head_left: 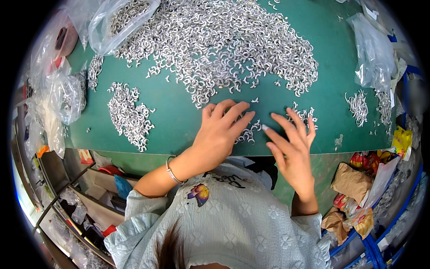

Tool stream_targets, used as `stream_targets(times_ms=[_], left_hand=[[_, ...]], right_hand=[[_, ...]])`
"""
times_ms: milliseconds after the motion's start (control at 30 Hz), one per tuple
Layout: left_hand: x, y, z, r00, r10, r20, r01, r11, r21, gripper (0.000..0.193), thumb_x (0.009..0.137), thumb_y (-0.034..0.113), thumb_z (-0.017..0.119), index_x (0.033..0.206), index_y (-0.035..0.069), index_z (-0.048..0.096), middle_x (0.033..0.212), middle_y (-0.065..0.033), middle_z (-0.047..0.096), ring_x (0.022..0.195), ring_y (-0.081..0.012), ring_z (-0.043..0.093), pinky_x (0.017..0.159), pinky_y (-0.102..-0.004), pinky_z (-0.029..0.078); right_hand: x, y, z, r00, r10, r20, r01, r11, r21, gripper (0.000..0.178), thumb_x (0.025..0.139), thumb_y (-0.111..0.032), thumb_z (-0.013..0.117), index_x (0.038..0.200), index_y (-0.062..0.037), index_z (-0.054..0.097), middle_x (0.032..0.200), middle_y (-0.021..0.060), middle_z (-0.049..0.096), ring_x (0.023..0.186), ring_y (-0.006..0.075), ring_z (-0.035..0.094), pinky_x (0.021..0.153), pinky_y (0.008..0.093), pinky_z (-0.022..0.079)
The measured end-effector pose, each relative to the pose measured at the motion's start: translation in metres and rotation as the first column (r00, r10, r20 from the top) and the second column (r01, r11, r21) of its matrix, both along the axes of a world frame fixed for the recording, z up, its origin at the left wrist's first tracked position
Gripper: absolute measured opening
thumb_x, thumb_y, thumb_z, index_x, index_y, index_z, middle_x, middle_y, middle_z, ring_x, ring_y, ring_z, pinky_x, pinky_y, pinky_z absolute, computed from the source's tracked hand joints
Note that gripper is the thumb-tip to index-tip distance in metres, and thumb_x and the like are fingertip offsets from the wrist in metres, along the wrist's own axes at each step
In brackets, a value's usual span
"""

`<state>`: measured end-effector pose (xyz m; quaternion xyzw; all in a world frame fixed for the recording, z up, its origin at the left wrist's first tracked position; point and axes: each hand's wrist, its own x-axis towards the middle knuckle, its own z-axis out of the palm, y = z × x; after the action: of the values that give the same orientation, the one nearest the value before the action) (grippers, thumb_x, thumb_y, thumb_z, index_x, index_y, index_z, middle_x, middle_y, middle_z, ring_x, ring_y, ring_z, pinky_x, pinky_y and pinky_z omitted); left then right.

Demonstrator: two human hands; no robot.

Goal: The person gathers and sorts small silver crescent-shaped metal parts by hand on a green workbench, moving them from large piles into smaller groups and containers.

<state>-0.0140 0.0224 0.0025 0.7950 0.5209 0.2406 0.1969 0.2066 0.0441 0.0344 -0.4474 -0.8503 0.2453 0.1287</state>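
Note:
A large heap of small curved silvery metal pieces [224, 40] spreads over the green tabletop [179, 130]. My left hand [217, 130], with a bangle at the wrist, rests palm down below the heap, its fingers bent and apart. Under and beside its fingertips lies a small cluster of the same pieces [247, 134], partly hidden by the hand. My right hand [291, 145] hovers to the right of that cluster with its fingers spread. Another small group of pieces [307, 115] lies just beyond its fingertips. I see nothing held in either hand.
At left lies a separate pile of pieces [127, 114]; at right, a smaller pile [357, 107]. A clear plastic bag [121, 27] with pieces sits at the upper left, another plastic bag [371, 54] at the upper right. Shelving [85, 201] and paper bags [351, 181] flank me.

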Motion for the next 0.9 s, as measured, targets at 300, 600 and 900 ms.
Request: stream_targets(times_ms=[300,600,900], left_hand=[[0.001,-0.006,0.002,0.997,0.06,0.054,-0.059,0.998,-0.015,0.045,0.069,-0.008,0.059,0.112,0.004,0.064,0.125,-0.009,0.057,0.114,-0.0296,0.052,0.094,-0.0451,0.036],[-0.002,-0.01,0.004,0.993,0.074,0.094,-0.072,0.997,-0.018,0.039,0.074,-0.009,0.059,0.111,0.003,0.064,0.12,-0.0089,0.059,0.112,-0.0294,0.053,0.093,-0.0438,0.035],[0.001,-0.008,0.008,0.991,0.07,0.116,-0.068,0.998,-0.015,0.038,0.075,-0.009,0.06,0.111,0.003,0.063,0.118,-0.0093,0.059,0.111,-0.029,0.054,0.092,-0.0431,0.035]], right_hand=[[-0.005,0.001,-0.001,1.0,0.005,0.008,-0.006,1.0,0.021,0.032,0.08,-0.015,0.071,0.112,-0.0158,0.071,0.136,0.0059,0.052,0.135,0.033,0.037,0.109,0.066,0.013],[0.0,-0.006,0.002,0.955,-0.135,0.263,0.1,0.985,0.142,0.036,0.082,-0.023,0.071,0.118,-0.0207,0.069,0.14,0.0056,0.047,0.137,0.0349,0.034,0.109,0.0669,0.011],[-0.014,0.004,-0.001,0.979,-0.163,0.125,0.149,0.982,0.115,0.048,0.084,-0.023,0.07,0.129,-0.0091,0.059,0.141,0.0073,0.046,0.138,0.0372,0.032,0.109,0.0659,0.012]])
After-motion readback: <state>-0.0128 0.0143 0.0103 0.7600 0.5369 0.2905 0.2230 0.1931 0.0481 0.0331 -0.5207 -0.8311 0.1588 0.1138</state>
